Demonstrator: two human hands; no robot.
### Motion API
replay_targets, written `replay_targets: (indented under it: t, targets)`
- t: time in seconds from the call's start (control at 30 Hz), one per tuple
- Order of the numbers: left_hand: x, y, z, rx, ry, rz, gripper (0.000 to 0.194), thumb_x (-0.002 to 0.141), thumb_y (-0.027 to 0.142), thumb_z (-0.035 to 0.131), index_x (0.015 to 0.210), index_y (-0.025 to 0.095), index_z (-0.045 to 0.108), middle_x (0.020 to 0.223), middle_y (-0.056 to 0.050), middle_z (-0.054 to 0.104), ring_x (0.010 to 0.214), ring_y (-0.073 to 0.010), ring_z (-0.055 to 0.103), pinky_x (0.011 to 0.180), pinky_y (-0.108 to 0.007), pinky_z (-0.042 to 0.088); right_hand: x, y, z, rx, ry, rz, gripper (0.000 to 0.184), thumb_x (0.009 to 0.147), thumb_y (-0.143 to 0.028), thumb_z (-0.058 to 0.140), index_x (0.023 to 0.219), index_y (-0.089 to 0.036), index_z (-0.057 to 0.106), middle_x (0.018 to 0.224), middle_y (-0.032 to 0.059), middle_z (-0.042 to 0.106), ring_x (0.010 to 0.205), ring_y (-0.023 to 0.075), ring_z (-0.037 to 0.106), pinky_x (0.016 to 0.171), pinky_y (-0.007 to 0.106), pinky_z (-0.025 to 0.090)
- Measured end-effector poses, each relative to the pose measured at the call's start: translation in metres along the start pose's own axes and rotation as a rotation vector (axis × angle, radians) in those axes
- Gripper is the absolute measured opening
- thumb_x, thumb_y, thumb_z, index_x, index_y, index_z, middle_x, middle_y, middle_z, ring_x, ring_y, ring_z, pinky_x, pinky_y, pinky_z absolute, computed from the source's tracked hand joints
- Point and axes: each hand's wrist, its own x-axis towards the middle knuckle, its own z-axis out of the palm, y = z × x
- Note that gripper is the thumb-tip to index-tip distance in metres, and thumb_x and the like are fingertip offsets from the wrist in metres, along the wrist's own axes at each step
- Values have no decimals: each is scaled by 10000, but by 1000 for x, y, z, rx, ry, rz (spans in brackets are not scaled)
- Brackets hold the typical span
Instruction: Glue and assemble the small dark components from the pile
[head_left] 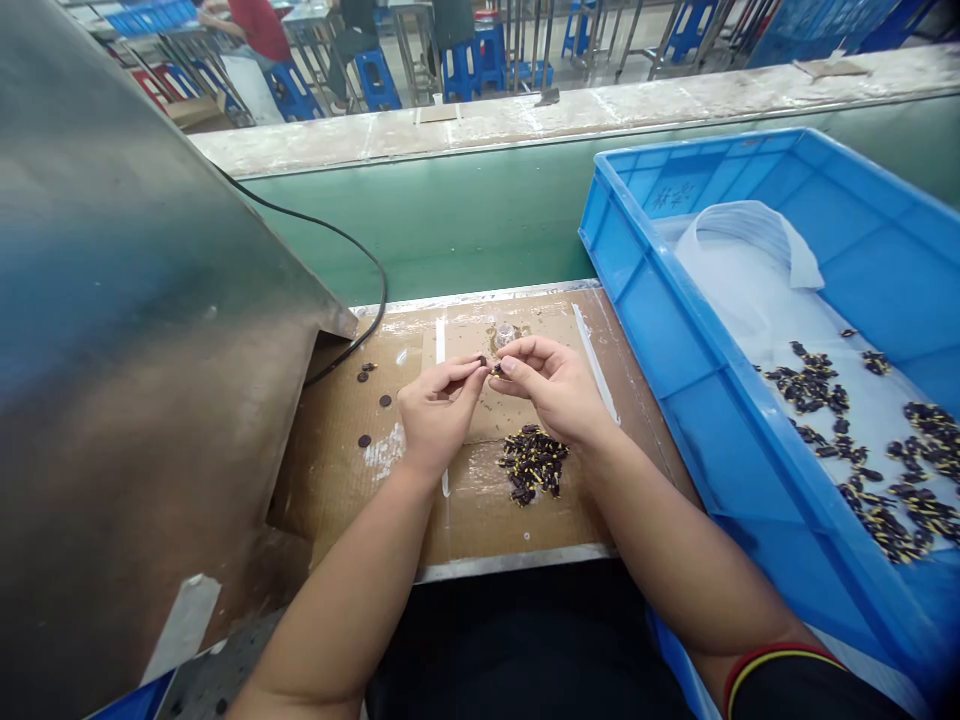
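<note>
Both hands meet above a cardboard-covered work surface (480,520). My left hand (439,410) pinches a small dark round cap (482,361) between thumb and forefinger. My right hand (551,385) pinches a small dark part with a yellow end (496,369), its tip touching the cap. A pile of several such dark and yellow parts (532,465) lies on the cardboard just below my right wrist. Three loose dark caps (365,440) lie on the cardboard to the left of my left hand.
A large metal housing (135,330) fills the left side, with a black cable (352,240) running behind it. A blue crate (675,330) on the right holds a white bag (750,250) and several more parts. A green conveyor belt (480,210) runs beyond. Other people sit on blue stools far back.
</note>
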Motion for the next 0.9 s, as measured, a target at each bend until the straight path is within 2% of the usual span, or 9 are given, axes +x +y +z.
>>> replay_targets:
  t: [0.17,0.3,0.4,0.57,0.9]
  targets:
    - [10,2,0,-584,24,-370,240,692,321,920,862,220,784,941,-49,758,864,-130,724,855,-234,594,-6,-6,8,-114,101,-94,255,796,-421,826,903,-219,712,851,25,754,820,178,742,771,350,655]
    - [12,0,-2,-736,27,-521,256,650,320,944,808,219,770,963,-33,753,870,-105,704,840,-191,578,-10,-3,15,-216,127,-250,180,856,-371,779,973,-241,734,898,16,764,828,164,733,789,345,632]
    - [11,-1,-2,-785,29,-552,248,652,302,946,802,216,769,948,-24,751,879,-94,694,843,-177,569,-13,1,19,-312,128,-348,112,898,-338,739,976,-263,768,968,16,781,884,167,738,839,357,623]
    - [11,0,-1,-811,42,-538,247,658,282,943,815,197,773,929,-25,749,842,-88,680,836,-181,555,-15,6,22,-448,149,-434,191,911,-303,707,1080,-255,780,1049,26,792,941,180,752,862,370,640]
    - [9,2,-1,-826,-22,-492,220,682,282,935,807,197,775,895,-8,749,807,-71,677,847,-171,546,-15,3,20,-523,117,-475,176,929,-241,693,1078,-262,784,1058,9,800,940,162,756,874,347,626]
